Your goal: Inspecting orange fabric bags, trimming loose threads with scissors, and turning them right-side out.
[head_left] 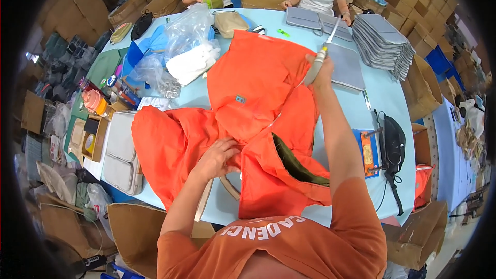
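Observation:
A large orange-red fabric piece [258, 77], with a small grey patch and a dark olive lining [294, 163] showing at an opening, lies spread before me. My left hand [217, 159] rests at a fold near its middle, fingers bent over the cloth and thumb below. At the piece's right edge, my right hand [321, 70] is closed around a grey handheld tool [314, 68] with a yellow band and a long pale tip pointing up and away. A thin pale line crosses the cloth below the tool; whether it is a cord or seam I cannot tell.
Stacked grey cases [380, 41] stand at the far right, near a black waist bag [393, 142] and an orange-blue stand [368, 152]. Clear plastic bags [188, 31], bottles [123, 92] and a light grey case [123, 150] lie left. Two people sit across the table [390, 88].

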The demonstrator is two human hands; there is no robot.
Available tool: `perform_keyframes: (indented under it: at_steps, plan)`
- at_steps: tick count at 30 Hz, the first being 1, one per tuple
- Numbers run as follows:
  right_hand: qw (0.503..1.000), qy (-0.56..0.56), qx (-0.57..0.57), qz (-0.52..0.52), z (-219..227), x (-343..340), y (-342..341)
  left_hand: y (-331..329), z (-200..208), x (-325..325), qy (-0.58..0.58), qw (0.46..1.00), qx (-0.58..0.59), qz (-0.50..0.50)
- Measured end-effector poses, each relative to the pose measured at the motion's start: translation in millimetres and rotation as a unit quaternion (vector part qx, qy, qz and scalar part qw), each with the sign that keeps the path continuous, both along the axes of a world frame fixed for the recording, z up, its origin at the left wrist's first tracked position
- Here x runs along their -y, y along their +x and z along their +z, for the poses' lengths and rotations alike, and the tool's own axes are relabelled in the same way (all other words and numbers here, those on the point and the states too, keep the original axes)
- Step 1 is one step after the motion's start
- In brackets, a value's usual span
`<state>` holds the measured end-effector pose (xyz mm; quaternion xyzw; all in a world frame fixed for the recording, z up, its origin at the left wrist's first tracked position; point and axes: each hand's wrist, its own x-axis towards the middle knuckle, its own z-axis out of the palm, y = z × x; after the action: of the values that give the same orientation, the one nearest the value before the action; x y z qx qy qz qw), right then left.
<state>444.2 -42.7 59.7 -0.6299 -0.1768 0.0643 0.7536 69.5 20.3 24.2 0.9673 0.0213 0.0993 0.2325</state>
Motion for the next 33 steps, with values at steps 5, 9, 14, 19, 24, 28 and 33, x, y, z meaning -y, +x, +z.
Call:
perform_keyframes:
  at_steps: [5, 9, 14, 19, 24, 28, 33]
  plan:
    - [0.997, -0.009, 0.064, -0.035, -47.4, 44.2, 2.8, -3.8, -32.3, -13.8, -0.121, 0.990, -0.054, -0.054]
    - [0.985, 0.017, -0.140, -0.094, -146.5, 111.5, 37.2, 24.4, -29.7, -11.4, -0.160, 0.973, -0.095, 0.134]
    - [0.979, -0.116, -0.167, -0.032, -112.2, 115.5, -17.1, 53.8, -31.1, 6.5, 0.062, 0.898, 0.099, 0.424]
    - [0.963, -0.247, 0.090, -0.061, -81.9, 82.8, -34.4, 60.2, -80.6, -46.3, -0.407, 0.792, -0.001, 0.454]
    - [0.987, -0.036, -0.139, -0.076, -129.3, 100.7, -32.9, 79.4, -32.8, -63.1, -0.602, 0.714, 0.195, 0.300]
    - [0.984, -0.001, -0.181, -0.001, -146.1, 114.8, -87.2, 85.0, 14.6, -92.0, -0.407, 0.843, 0.229, 0.268]
    - [0.956, -0.145, -0.073, 0.244, -78.8, 158.7, -136.3, 78.1, 70.9, -151.8, -0.006, 0.982, 0.143, 0.123]
